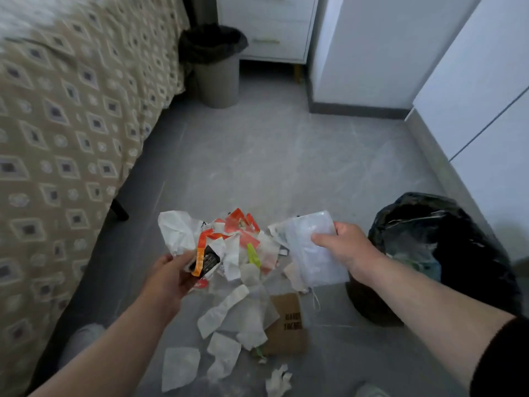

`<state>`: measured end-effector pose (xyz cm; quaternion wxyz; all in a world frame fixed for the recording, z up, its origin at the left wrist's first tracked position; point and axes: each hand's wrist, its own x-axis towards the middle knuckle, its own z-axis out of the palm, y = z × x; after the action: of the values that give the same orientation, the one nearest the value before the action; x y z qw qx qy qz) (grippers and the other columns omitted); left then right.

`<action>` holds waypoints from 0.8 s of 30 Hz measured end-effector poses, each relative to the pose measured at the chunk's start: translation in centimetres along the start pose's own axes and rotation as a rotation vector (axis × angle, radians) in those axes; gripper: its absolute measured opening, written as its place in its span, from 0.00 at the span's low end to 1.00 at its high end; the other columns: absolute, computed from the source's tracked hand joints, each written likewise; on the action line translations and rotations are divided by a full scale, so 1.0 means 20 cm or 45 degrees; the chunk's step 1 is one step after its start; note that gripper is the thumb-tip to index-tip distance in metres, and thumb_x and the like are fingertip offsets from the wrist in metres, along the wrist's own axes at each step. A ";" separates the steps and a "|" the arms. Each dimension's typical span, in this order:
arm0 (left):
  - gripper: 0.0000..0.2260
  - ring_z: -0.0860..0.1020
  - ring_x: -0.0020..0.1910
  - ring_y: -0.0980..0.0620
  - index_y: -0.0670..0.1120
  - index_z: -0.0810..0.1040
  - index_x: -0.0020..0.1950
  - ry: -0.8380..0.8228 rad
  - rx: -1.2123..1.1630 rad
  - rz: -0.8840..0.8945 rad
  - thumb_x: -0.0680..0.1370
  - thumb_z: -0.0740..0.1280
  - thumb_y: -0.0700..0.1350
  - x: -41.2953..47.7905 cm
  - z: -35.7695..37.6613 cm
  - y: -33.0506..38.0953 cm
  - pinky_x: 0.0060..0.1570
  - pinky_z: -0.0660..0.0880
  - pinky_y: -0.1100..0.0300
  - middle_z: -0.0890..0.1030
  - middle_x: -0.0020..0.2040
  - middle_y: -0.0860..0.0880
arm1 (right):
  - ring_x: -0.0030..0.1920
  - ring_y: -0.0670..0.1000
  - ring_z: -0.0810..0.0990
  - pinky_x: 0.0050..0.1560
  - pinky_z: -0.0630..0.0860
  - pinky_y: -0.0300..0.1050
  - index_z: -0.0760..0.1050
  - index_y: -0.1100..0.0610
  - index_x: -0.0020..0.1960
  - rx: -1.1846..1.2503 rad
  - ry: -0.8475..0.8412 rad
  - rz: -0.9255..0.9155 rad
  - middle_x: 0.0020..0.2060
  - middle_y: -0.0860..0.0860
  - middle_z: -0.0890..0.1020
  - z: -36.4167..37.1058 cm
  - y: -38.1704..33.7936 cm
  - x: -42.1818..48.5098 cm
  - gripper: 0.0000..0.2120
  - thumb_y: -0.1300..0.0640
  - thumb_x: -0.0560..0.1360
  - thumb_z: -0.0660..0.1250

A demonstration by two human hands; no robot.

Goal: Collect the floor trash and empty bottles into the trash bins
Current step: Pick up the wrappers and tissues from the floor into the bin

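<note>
**Both hands full of floor trash beside the black-lined bin**

My right hand (340, 247) has its thumb on top and its fingers curled under a clear plastic pouch (312, 247), gripping it at its right edge. The pouch's long axis runs away from me and slightly left, with a thin white loop hanging from its near corner. I can read no print on it.

My left hand (171, 270) is closed around a bundle of wrappers (209, 253): white film, orange-red strips and a black packet with small pale print too blurred to read. The bundle fans up and to the right from my fingers.

Below my hands, on the grey floor (272, 156), lie white paper scraps (180, 368) and a brown cardboard piece (286, 325) bearing dark characters I cannot make out.

The black-bagged bin (446, 253) stands just right of my right wrist, near the white cabinet (486, 138). A second, grey bin (217, 67) stands at the far end of the floor, between the patterned bed cover (71, 124) and a white drawer unit (272, 27).
</note>
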<state>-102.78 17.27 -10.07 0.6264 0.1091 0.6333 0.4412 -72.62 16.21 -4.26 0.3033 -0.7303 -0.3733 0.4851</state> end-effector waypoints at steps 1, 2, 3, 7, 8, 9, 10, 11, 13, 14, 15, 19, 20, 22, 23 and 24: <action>0.05 0.78 0.31 0.49 0.44 0.73 0.48 -0.054 0.023 0.024 0.75 0.67 0.37 -0.05 0.06 0.03 0.25 0.77 0.61 0.79 0.39 0.44 | 0.45 0.57 0.83 0.47 0.81 0.55 0.79 0.56 0.47 0.027 0.007 -0.030 0.44 0.55 0.84 -0.06 -0.05 -0.02 0.03 0.60 0.73 0.70; 0.06 0.78 0.31 0.49 0.43 0.74 0.50 -0.099 0.045 0.050 0.75 0.68 0.38 -0.09 0.11 0.06 0.27 0.76 0.60 0.80 0.38 0.44 | 0.45 0.56 0.83 0.46 0.81 0.53 0.79 0.56 0.46 0.065 0.015 -0.061 0.45 0.55 0.84 -0.11 -0.10 -0.04 0.03 0.60 0.73 0.70; 0.07 0.79 0.31 0.48 0.42 0.75 0.51 -0.136 0.058 0.076 0.75 0.69 0.38 -0.14 0.16 0.08 0.31 0.75 0.58 0.81 0.37 0.44 | 0.44 0.55 0.84 0.44 0.81 0.51 0.80 0.57 0.46 0.100 0.016 -0.097 0.45 0.55 0.85 -0.16 -0.13 -0.07 0.02 0.60 0.73 0.71; 0.07 0.81 0.34 0.48 0.39 0.76 0.52 -0.257 0.065 0.148 0.75 0.68 0.37 -0.27 0.36 0.07 0.34 0.81 0.58 0.83 0.39 0.43 | 0.42 0.54 0.85 0.40 0.81 0.49 0.81 0.59 0.46 0.226 0.053 -0.187 0.44 0.55 0.86 -0.33 -0.14 -0.15 0.03 0.60 0.73 0.72; 0.07 0.82 0.34 0.48 0.38 0.77 0.52 -0.298 0.089 0.164 0.75 0.68 0.37 -0.31 0.42 0.06 0.32 0.81 0.58 0.83 0.39 0.43 | 0.42 0.54 0.85 0.41 0.81 0.50 0.81 0.60 0.46 0.266 0.086 -0.195 0.43 0.56 0.86 -0.37 -0.13 -0.16 0.04 0.60 0.72 0.72; 0.06 0.82 0.33 0.48 0.38 0.77 0.52 -0.340 0.126 0.183 0.75 0.68 0.37 -0.34 0.48 0.05 0.30 0.81 0.58 0.83 0.39 0.42 | 0.43 0.56 0.85 0.43 0.82 0.53 0.81 0.60 0.46 0.292 0.125 -0.205 0.43 0.56 0.86 -0.43 -0.12 -0.17 0.04 0.59 0.72 0.73; 0.06 0.83 0.32 0.48 0.38 0.77 0.50 -0.386 0.165 0.197 0.75 0.68 0.36 -0.38 0.54 0.04 0.29 0.80 0.58 0.83 0.38 0.42 | 0.44 0.57 0.85 0.46 0.82 0.55 0.82 0.60 0.46 0.299 0.164 -0.220 0.43 0.56 0.86 -0.49 -0.11 -0.17 0.05 0.59 0.72 0.73; 0.05 0.83 0.32 0.47 0.38 0.77 0.50 -0.433 0.216 0.210 0.75 0.68 0.36 -0.41 0.62 0.02 0.29 0.80 0.58 0.84 0.38 0.41 | 0.45 0.58 0.85 0.49 0.81 0.57 0.82 0.60 0.45 0.304 0.211 -0.235 0.43 0.56 0.86 -0.57 -0.10 -0.18 0.05 0.59 0.72 0.73; 0.07 0.84 0.35 0.45 0.39 0.78 0.51 -0.487 0.331 0.251 0.74 0.70 0.38 -0.47 0.76 -0.01 0.32 0.80 0.55 0.85 0.39 0.41 | 0.46 0.57 0.85 0.50 0.80 0.57 0.82 0.58 0.45 0.352 0.309 -0.256 0.42 0.55 0.86 -0.71 -0.08 -0.19 0.03 0.59 0.72 0.72; 0.09 0.84 0.37 0.44 0.39 0.78 0.52 -0.525 0.391 0.277 0.73 0.71 0.38 -0.49 0.84 -0.04 0.34 0.80 0.55 0.85 0.41 0.41 | 0.45 0.57 0.85 0.50 0.80 0.56 0.82 0.57 0.44 0.416 0.378 -0.264 0.41 0.54 0.86 -0.80 -0.05 -0.20 0.02 0.59 0.72 0.72; 0.09 0.84 0.38 0.44 0.39 0.78 0.52 -0.569 0.440 0.299 0.73 0.71 0.38 -0.52 0.93 -0.07 0.35 0.80 0.55 0.85 0.42 0.40 | 0.44 0.57 0.85 0.50 0.80 0.56 0.81 0.56 0.44 0.493 0.463 -0.270 0.41 0.54 0.86 -0.90 -0.01 -0.21 0.01 0.60 0.72 0.72; 0.10 0.84 0.39 0.46 0.43 0.79 0.51 -0.679 0.689 0.443 0.72 0.73 0.42 -0.62 1.28 -0.25 0.37 0.80 0.53 0.85 0.41 0.44 | 0.46 0.58 0.84 0.50 0.80 0.58 0.80 0.55 0.47 0.690 0.783 -0.193 0.45 0.55 0.85 -1.19 0.17 -0.20 0.05 0.58 0.70 0.72; 0.10 0.84 0.38 0.47 0.46 0.79 0.50 -0.684 0.779 0.534 0.71 0.74 0.45 -0.64 1.36 -0.31 0.38 0.81 0.53 0.85 0.39 0.47 | 0.46 0.59 0.84 0.50 0.80 0.57 0.80 0.56 0.47 0.741 0.829 -0.174 0.46 0.57 0.85 -1.23 0.21 -0.19 0.06 0.59 0.70 0.71; 0.08 0.82 0.37 0.51 0.51 0.79 0.46 -0.674 1.023 0.826 0.71 0.73 0.51 -0.67 1.49 -0.40 0.37 0.80 0.53 0.83 0.37 0.51 | 0.44 0.59 0.83 0.47 0.80 0.55 0.80 0.58 0.48 0.843 0.887 -0.150 0.45 0.58 0.84 -1.28 0.28 -0.18 0.06 0.61 0.71 0.70; 0.08 0.81 0.36 0.53 0.52 0.78 0.46 -0.665 1.165 1.007 0.71 0.72 0.53 -0.68 1.53 -0.45 0.36 0.79 0.54 0.82 0.37 0.53 | 0.43 0.59 0.83 0.46 0.80 0.54 0.79 0.59 0.48 0.876 0.900 -0.149 0.44 0.58 0.84 -1.29 0.31 -0.18 0.06 0.62 0.71 0.70; 0.07 0.80 0.38 0.54 0.53 0.78 0.47 -0.668 1.319 1.197 0.73 0.70 0.54 -0.68 1.57 -0.49 0.36 0.76 0.55 0.82 0.39 0.55 | 0.43 0.58 0.83 0.45 0.80 0.53 0.79 0.59 0.47 0.900 0.913 -0.150 0.43 0.58 0.84 -1.31 0.33 -0.18 0.05 0.63 0.71 0.69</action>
<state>-68.22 15.40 -1.96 0.3707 0.7511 0.4765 0.2672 -47.44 7.49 1.16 0.6679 -0.6814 -0.0991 0.2826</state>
